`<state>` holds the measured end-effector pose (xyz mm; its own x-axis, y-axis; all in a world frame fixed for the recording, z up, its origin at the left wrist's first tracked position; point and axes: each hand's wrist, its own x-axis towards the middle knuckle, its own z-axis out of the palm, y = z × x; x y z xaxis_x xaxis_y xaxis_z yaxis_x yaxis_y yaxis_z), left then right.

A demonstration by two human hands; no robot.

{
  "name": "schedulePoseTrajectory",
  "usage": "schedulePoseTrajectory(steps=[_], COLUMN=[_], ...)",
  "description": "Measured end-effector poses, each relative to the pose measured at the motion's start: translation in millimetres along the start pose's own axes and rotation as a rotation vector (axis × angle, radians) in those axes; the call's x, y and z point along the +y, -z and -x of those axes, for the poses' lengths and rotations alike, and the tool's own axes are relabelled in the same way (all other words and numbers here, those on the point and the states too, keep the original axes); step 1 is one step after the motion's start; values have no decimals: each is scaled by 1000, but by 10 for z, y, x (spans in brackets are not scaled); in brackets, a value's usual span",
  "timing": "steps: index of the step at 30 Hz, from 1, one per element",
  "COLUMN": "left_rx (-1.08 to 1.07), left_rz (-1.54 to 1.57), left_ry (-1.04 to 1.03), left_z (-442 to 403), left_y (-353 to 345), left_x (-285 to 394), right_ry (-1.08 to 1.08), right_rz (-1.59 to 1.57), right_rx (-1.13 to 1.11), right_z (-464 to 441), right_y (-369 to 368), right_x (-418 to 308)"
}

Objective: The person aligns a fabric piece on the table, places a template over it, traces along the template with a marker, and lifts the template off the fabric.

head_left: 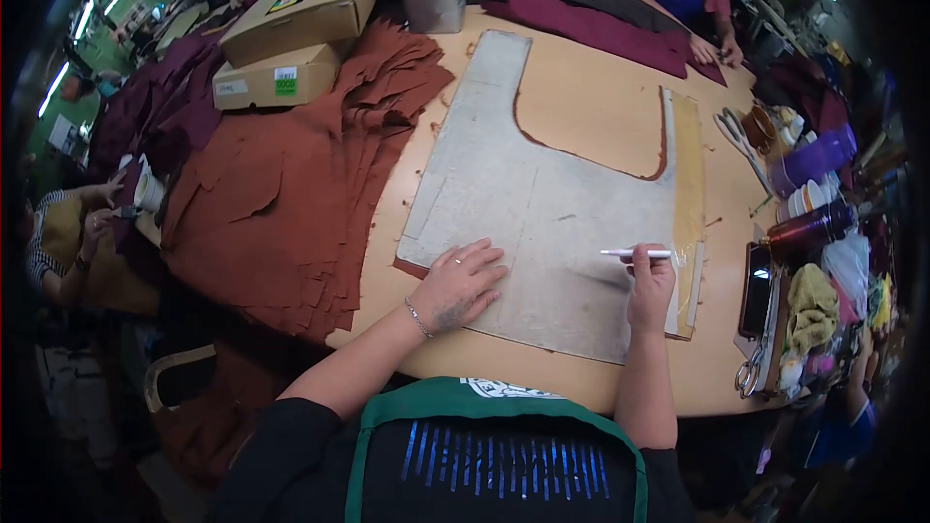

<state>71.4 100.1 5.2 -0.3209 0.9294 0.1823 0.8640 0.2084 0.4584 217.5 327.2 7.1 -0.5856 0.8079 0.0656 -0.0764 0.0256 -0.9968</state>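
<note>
A large grey pattern board (pixel 552 203) with a curved cut-out lies on the wooden table, and rust-brown cloth shows along its edges. My left hand (pixel 460 286) rests flat on the board's lower left part, fingers spread, holding nothing. Over the right part of the board, my right hand (pixel 651 289) grips a white pen (pixel 620 254), which lies roughly level and points left. A yellowish strip (pixel 687 174) runs down the board's right side.
Rust-brown cloth (pixel 281 184) is piled at the left, below two cardboard boxes (pixel 276 77). Scissors (pixel 746 373), a phone (pixel 757 289) and purple bottles (pixel 814 160) line the right edge. Co-workers stand across the table and at the left.
</note>
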Motion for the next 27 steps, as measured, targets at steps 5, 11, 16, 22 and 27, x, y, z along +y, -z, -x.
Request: schedulePoseTrajectory(steps=[5,11,16,22,27], left_rx=[-81,-41,-59,198,24], left_rz=[15,80,185,-30,-213], left_ry=[68,67,59,112,245], left_z=[45,66,-172,-1409,-2409], left_y=[1,13,98,213,177], left_x=[14,-7,-179,-949,-1306], right_ry=[-40,121,141,145,157], right_rz=[-54,117,152,185,222], right_rx=[-7,-63,-33,-8,-4], right_z=[-343,-356,-337,-312,-286], right_y=[-316,-498,-487,-481,-480], right_x=[202,361,364,380,353])
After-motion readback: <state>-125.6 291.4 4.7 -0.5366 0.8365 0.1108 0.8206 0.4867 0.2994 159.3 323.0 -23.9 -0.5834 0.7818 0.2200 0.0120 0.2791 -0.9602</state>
